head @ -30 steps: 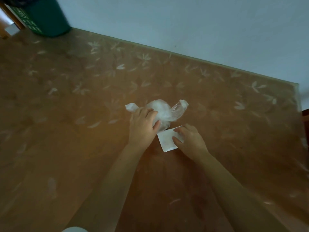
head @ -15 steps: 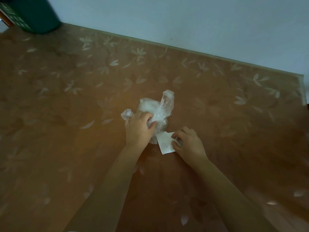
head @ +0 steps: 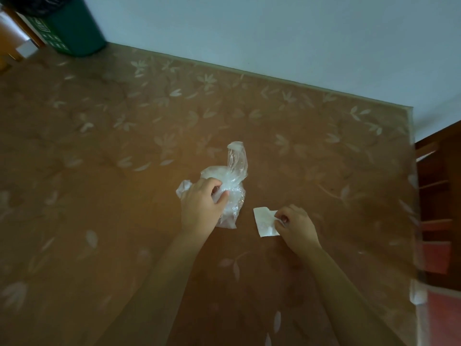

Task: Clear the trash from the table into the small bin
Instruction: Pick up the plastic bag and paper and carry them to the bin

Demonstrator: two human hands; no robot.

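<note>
Left hand (head: 202, 206) clamped on crumpled clear bag (head: 230, 181), mid-worktop (head: 99, 171), one twisted end sticking up. Right hand (head: 296, 227) pinching edge of white paper scrap (head: 265, 222), just right of bag, apart from it. Green bin (head: 72, 26) far left corner, against wall, well apart.

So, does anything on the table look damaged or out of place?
Only the trash itself: a crumpled clear plastic bag gripped by the left hand, and a white paper scrap with a torn top edge, pinched by the right hand.
</note>
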